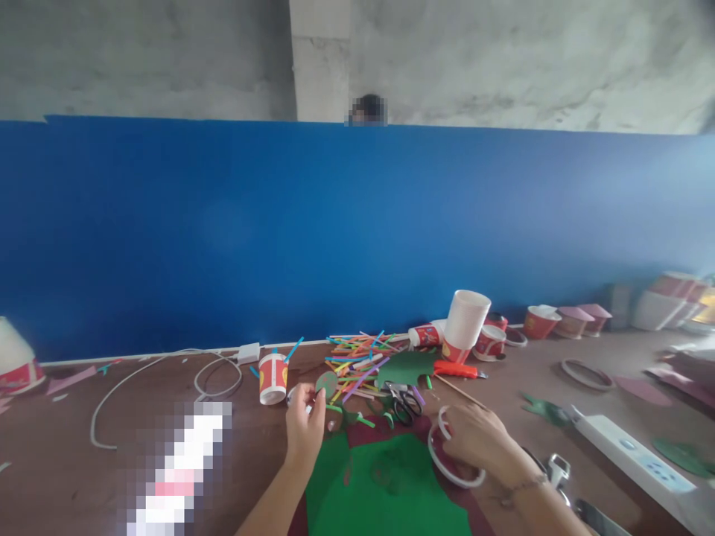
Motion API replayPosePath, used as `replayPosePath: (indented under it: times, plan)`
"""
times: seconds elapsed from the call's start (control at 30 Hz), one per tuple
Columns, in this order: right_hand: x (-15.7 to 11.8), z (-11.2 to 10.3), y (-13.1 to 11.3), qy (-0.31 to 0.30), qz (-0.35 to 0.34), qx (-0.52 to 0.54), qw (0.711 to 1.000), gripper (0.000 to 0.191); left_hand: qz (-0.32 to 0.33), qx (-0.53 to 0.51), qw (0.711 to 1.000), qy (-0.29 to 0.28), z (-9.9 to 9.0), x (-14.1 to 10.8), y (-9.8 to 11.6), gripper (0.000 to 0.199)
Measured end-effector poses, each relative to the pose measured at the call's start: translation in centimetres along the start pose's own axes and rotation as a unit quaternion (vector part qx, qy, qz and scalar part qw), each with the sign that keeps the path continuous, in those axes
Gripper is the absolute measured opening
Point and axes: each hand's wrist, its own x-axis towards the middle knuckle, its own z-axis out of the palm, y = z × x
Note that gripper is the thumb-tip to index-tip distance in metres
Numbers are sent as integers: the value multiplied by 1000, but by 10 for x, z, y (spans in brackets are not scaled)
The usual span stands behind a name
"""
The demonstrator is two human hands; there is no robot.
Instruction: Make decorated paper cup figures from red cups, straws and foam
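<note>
My left hand [304, 423] pinches a small round green disc [327, 385] between thumb and fingers, just right of a red and white paper cup [273, 378] with blue straws. My right hand [472, 435] is at a white ring [455, 476] lying at the edge of a green sheet [385, 484]; its fingertips are partly hidden, so its hold is unclear. Black scissors [403, 403] lie between the hands, below a heap of coloured straws [360, 361]. A thin wooden stick [461, 389] reaches toward my right hand.
An orange cutter [458, 370] lies before a tall white cup stack [466, 320]. More paper cups [541, 321] stand along the blue partition [223, 238]. A power strip [634, 452] is at the right, a white cable [106, 402] at the left. A person's head shows above the partition.
</note>
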Motion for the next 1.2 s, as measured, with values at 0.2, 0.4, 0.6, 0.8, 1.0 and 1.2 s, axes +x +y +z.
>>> replayPosePath:
  times: [0.2, 0.4, 0.6, 0.8, 1.0, 1.2]
  plan:
    - [8, 3, -10, 80, -10, 54, 995, 18, -26, -87, 994, -56, 5, -2, 3, 21]
    - [29, 9, -72, 120, -93, 509, 847, 29, -130, -170, 971, -104, 19, 3, 19, 36]
    - [42, 30, -101, 54, -86, 673, 733, 32, -66, -222, 953, -193, 33, -9, 28, 40]
    - [44, 53, -93, 145, -109, 579, 795, 29, 36, 35, 998, -25, 7, 28, 16, 31]
    - [42, 56, -91, 217, -56, 364, 904, 24, 29, 362, 931, 17, -52, 105, -25, 33]
    - [41, 51, -91, 207, -38, 251, 945, 26, 68, 360, 926, -90, -53, 103, -7, 23]
